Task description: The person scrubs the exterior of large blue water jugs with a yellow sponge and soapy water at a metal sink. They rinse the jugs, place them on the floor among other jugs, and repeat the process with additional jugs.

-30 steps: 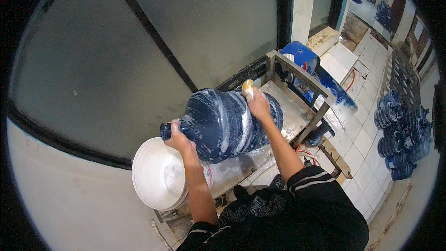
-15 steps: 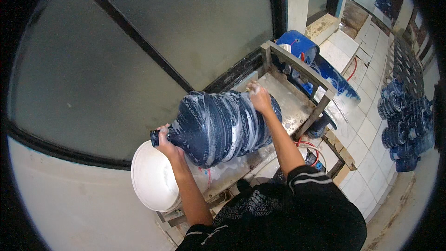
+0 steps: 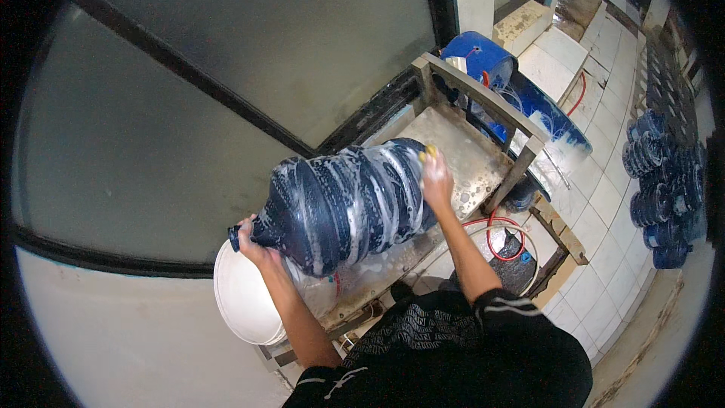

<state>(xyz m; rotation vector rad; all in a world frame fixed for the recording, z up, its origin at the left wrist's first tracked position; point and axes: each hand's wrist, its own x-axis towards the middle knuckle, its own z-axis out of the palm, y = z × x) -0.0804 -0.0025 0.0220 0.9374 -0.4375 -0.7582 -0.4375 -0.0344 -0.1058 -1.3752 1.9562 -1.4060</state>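
A large blue water jug (image 3: 343, 208), streaked with white suds, lies on its side over a metal bench (image 3: 464, 147). Its neck points left, above a white bucket (image 3: 245, 298). My left hand (image 3: 258, 248) is wrapped round the neck. At the jug's base end, my right hand (image 3: 436, 180) presses a soapy yellow sponge (image 3: 430, 153) against the jug; only a bit of the sponge shows past the fingers.
Beyond the bench's metal rail (image 3: 483, 94) lies a cut blue drum (image 3: 547, 117). A red hose (image 3: 495, 238) coils on the tiled floor (image 3: 596, 257). Several blue jugs (image 3: 657, 189) are stacked at the right. A frosted window (image 3: 189, 121) borders the bench's far side.
My right hand has moved from the jug's upper side to its base end. The jug's neck has shifted a little left and down, with my left hand still on it.
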